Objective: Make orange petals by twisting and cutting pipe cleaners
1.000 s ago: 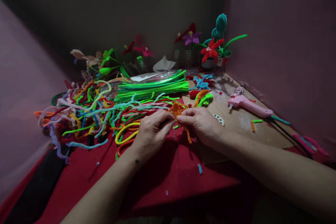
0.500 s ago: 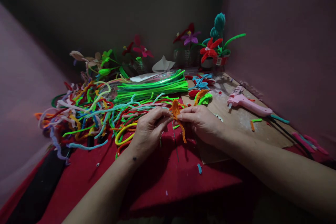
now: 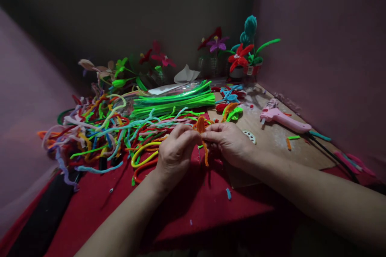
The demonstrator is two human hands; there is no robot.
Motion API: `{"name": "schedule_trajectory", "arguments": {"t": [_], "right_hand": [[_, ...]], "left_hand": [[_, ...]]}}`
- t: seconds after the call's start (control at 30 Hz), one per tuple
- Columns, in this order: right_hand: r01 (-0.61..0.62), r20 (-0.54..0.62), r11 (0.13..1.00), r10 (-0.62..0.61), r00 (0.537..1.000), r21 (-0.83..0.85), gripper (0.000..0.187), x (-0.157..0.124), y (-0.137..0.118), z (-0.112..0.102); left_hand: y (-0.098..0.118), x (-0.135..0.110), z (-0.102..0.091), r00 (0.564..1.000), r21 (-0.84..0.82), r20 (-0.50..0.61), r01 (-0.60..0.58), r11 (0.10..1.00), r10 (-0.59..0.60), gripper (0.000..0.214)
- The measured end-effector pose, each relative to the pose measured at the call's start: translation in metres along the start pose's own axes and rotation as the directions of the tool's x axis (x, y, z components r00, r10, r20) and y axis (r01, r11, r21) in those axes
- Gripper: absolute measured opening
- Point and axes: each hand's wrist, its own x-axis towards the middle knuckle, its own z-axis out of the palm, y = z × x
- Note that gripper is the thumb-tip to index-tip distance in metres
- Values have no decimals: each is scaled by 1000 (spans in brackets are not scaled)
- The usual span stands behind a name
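An orange pipe cleaner (image 3: 201,125), bent into a petal-like loop at the top with a loose tail hanging below, is pinched between both hands above the red cloth. My left hand (image 3: 177,150) grips it from the left with closed fingers; some fingertips are hidden behind the hand. From the right, my right hand (image 3: 229,140) pinches it between thumb and forefinger. Just behind the hands lies another orange piece (image 3: 229,111) beside a light green one (image 3: 235,115). A white round disc with holes (image 3: 249,136) shows partly past my right wrist.
Tangled coloured pipe cleaners (image 3: 96,128) spread across the left. Behind lies a bundle of green pipe cleaners (image 3: 177,100). A pink glue gun (image 3: 283,120) rests on a brown board (image 3: 268,150) at right. Pipe-cleaner flowers (image 3: 240,58) stand along the back. The red cloth (image 3: 211,213) ends in front.
My left hand has turned and its fingers have curled closer over the orange pipe cleaner. The loop now looks narrower and its tail has swung slightly left.
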Motion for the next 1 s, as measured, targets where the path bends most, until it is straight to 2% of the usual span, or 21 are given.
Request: {"name": "schedule_trajectory", "arguments": {"t": [0.07,0.13,0.17,0.23,0.27,0.3,0.33,0.37,0.4,0.43,0.5,0.6,0.67,0.73,0.87,0.93,1.0], "right_hand": [[0,-20,1000,0,1000,12,18,-1,1,1],[3,-38,1000,-2,999,27,18,-1,1,1],[1,-39,999,1,999,38,19,-1,2,0],[6,-34,998,-4,999,59,18,-1,2,0],[21,-30,998,-19,999,63,15,-1,2,0],[40,-24,997,-39,999,60,12,-1,1,0],[61,-17,997,-60,998,54,9,-1,1,1],[79,-5,996,-79,997,48,8,-1,0,1],[96,9,994,-97,995,48,9,-2,0,1],[116,23,992,-117,993,50,10,-2,0,1],[167,41,985,-169,985,54,10,-2,0,0],[215,51,976,-216,975,26,11,-3,2,-1],[220,41,975,-219,975,-12,13,-4,3,-2],[234,20,971,-233,972,-46,15,-4,4,-2],[228,8,972,-228,974,-56,14,-5,3,-2],[190,17,981,-190,982,-35,12,-4,0,-2],[134,27,991,-134,991,8,11,-4,-4,-2]], "left_hand": [[-1,-4,3,996,118,13,-92,989,91,16],[-2,-5,4,993,139,40,-112,984,108,20],[-1,-4,4,996,87,49,-74,994,70,20],[1,0,0,990,-130,63,132,983,-125,14],[2,2,-2,960,-268,85,279,922,-266,10],[3,5,-4,904,-406,128,424,810,-408,7],[3,8,-6,827,-523,194,542,658,-528,8],[3,9,-7,743,-606,279,628,489,-608,10],[2,11,-6,666,-652,377,684,327,-644,12],[1,11,-5,609,-670,468,717,193,-640,14],[-1,10,-1,550,-667,599,745,18,-582,15],[-1,7,5,544,-659,682,747,-88,-488,18],[1,6,7,553,-658,684,749,-75,-477,20],[4,7,7,562,-656,649,755,-3,-512,21],[11,7,4,604,-586,522,767,261,-602,23],[12,6,2,648,-544,474,748,380,-596,23],[13,5,-1,684,-522,458,724,452,-568,23]]}}
